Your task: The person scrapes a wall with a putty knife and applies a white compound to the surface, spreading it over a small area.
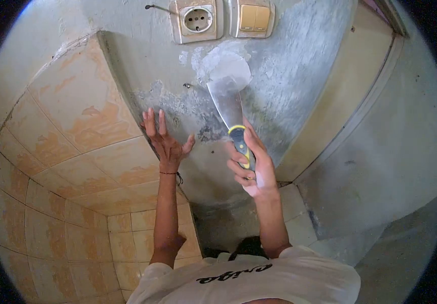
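Note:
My right hand [253,162] is wrapped round the grey and yellow handle of a putty knife [227,104]. The wide metal blade points up, its tip at a patch of white filler [228,66] on the grey wall, below the socket and switch. White residue shows on the heel of this hand. My left hand [167,139] holds nothing; its fingers are spread against the wall near the edge of the tiled part, with a thin dark band at the wrist.
A wall socket [197,20] and a double light switch [254,19] sit above the filler. Orange-patterned tiles [84,121] cover the left side. A cream frame [337,91] and a grey panel [375,162] stand at the right. A nail [157,8] sticks out beside the socket.

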Demonstrator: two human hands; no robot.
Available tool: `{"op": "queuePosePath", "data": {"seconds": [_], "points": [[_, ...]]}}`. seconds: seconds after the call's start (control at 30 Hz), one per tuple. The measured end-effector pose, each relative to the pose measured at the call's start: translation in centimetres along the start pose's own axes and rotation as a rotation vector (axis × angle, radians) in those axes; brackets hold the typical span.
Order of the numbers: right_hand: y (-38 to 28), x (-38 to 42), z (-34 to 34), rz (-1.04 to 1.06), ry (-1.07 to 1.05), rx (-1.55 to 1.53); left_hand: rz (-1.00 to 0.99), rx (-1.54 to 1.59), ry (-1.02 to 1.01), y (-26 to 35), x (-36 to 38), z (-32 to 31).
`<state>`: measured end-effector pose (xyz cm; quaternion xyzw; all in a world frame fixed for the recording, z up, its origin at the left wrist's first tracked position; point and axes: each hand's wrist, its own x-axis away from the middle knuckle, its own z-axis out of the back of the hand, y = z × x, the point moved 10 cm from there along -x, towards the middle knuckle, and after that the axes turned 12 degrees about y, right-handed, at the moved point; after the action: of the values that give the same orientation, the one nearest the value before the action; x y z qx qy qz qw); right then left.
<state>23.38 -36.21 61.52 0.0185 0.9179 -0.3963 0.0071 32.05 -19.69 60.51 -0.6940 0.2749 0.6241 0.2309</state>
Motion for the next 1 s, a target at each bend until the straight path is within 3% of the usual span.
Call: {"op": "queuePosePath", "data": {"seconds": [0.6,0.73,1.0], "points": [[1.1,-1.2,-0.4,0.008,-0.011,-0.032,0.008,-0.001,0.030,-0.4,0.0,-0.3],[1.9,-2.5,1.0,0.001,0.081,-0.035,0.004,-0.025,0.003,-0.4,0.0,-0.3],[1.3,-2.8,0.6,0.035,-0.012,-0.020,-0.016,0.027,0.031,0.2,-2.5,0.5]]}}
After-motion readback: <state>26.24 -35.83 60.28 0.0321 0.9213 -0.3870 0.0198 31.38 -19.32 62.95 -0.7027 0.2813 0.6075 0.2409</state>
